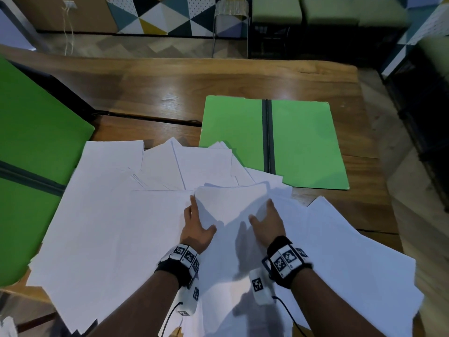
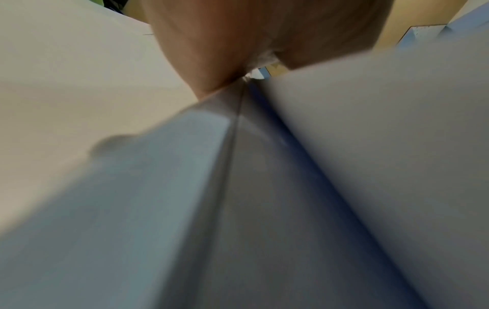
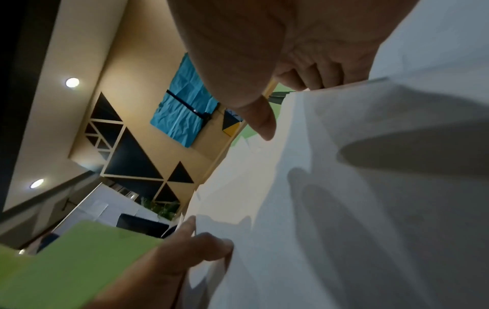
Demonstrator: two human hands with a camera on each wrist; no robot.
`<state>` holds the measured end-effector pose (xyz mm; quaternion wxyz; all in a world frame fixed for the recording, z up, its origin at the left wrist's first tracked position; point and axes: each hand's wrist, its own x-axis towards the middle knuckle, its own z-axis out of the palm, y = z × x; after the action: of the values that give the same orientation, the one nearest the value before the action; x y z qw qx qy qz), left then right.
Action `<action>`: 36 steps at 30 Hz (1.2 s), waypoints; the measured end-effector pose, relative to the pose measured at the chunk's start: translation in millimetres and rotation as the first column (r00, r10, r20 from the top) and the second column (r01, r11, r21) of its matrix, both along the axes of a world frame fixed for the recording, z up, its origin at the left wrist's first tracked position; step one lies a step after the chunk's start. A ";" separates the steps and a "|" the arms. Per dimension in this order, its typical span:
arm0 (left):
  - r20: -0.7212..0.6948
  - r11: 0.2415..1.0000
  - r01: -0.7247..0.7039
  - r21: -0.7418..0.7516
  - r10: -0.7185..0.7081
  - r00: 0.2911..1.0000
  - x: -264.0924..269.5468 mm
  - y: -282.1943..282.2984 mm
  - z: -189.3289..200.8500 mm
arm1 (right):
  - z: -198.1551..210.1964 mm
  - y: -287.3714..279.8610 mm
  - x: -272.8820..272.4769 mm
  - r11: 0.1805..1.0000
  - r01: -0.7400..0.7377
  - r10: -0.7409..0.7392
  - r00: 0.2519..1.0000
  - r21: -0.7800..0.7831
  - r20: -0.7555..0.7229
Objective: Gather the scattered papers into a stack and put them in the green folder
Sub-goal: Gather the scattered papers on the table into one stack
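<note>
We see the white papers (image 1: 116, 227) spread in a loose overlapping heap across the near half of the wooden table (image 1: 170, 88), their far edge lapping onto the open green folder (image 1: 306, 144), which lies flat with its dark spine up the middle. At the centre of the heap one sheet (image 1: 233, 203) is raised between our two hands. The left hand (image 1: 195, 227) grips its left edge, fingers tucked beneath and thumb on top (the left wrist view shows little beyond blurred paper and skin). The right hand (image 1: 268, 224) holds the right side, its fingers curled behind the sheet and the thumb (image 3: 260, 119) out in front, as the right wrist view shows. A second green folder (image 1: 36, 147) lies at the left edge, partly under the papers.
</note>
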<state>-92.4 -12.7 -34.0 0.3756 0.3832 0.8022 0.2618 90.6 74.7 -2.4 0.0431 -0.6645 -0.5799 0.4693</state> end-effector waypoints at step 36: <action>-0.004 0.999 -0.038 -0.016 0.038 0.999 2.3 -9.4 -4.5 | 1.2 38.2 167.6 0.953 -0.233 0.133 0.897 0.195 0.423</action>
<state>-90.1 -22.1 -38.5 0.3721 0.3652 0.8121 0.2621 258.1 112.9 -1.2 -0.0423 -0.6789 -0.6891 0.2499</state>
